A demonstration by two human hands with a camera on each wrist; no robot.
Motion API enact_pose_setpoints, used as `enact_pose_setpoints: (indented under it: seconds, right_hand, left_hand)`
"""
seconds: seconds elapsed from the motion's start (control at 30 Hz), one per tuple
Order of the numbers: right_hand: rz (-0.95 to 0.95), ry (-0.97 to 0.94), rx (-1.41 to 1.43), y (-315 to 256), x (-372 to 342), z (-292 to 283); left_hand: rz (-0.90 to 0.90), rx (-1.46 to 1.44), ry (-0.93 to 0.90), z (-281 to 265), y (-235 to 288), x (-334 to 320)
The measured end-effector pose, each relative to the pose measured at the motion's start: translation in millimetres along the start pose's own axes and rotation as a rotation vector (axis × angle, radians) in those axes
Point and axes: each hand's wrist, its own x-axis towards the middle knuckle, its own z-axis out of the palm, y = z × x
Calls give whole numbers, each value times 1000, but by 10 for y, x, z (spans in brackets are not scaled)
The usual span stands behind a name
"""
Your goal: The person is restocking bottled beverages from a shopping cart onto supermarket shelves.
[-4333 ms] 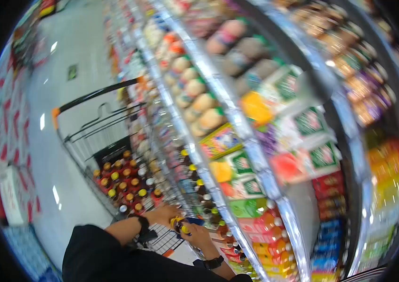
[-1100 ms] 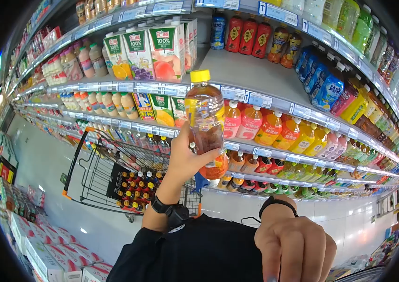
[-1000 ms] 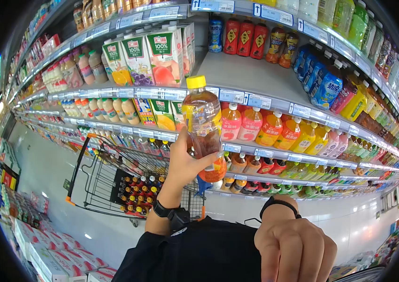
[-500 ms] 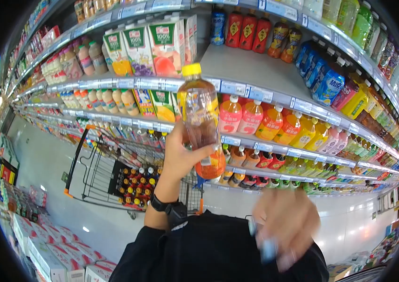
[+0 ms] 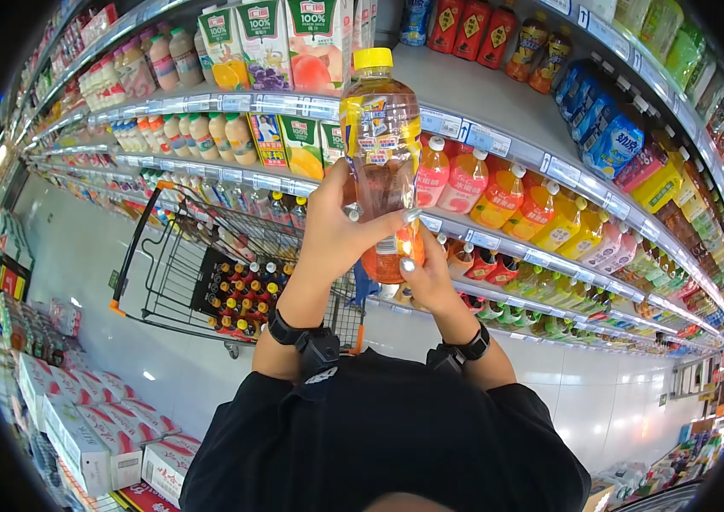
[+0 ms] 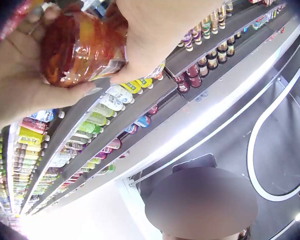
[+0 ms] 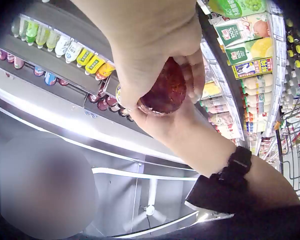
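In the head view, a clear plastic bottle (image 5: 379, 128) of amber drink stands nearly upright in front of the shelves, with a yellow cap and a yellow label. My left hand (image 5: 336, 226) grips its left side, thumb across the front. My right hand (image 5: 432, 271) holds the lower right side near the base, its thumb on the front. Most of the fingers are hidden behind the bottle. From below, the left wrist view shows the reddish bottle base (image 6: 77, 47) between both hands. Fingers of the right hand (image 7: 155, 45) curl round the base in the right wrist view.
Shelves of drinks curve across the view, with juice cartons (image 5: 311, 51) and peach and orange bottles (image 5: 464, 183). A wire shopping cart (image 5: 142, 247) stands at left, holding several dark bottles (image 5: 247, 299) with yellow and red caps. Stacked white boxes (image 5: 89, 444) lie at lower left.
Earliest, both hands were low by the cart with a yellow-capped bottle. Later the left hand held the bottle alone, right hand at lower right. Now the right hand has come up onto it.
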Motion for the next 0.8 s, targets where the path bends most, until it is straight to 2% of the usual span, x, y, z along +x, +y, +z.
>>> enact_pose_setpoints:
  seconds: [0.1, 0.3, 0.5, 0.6, 0.7, 0.8]
  right_hand:
    - [-32, -25, -49, 26, -6, -30]
    - [35, -23, 43, 133, -40, -79]
    - [103, 2, 191, 10, -53, -87]
    - [101, -7, 173, 23, -99, -180]
    - [67, -24, 207, 1, -157, -271]
    - [135, -33, 386, 54, -261, -439]
  left_hand:
    - [23, -28, -9, 3, -8, -13]
    - [43, -80, 12, 11, -98, 6]
    - [-1, -106, -6, 99, -130, 25]
    - [-54, -120, -60, 157, -168, 16]
    - [-35, -182, -32, 321, -160, -3]
    - [-87, -276, -85, 476, -177, -32]
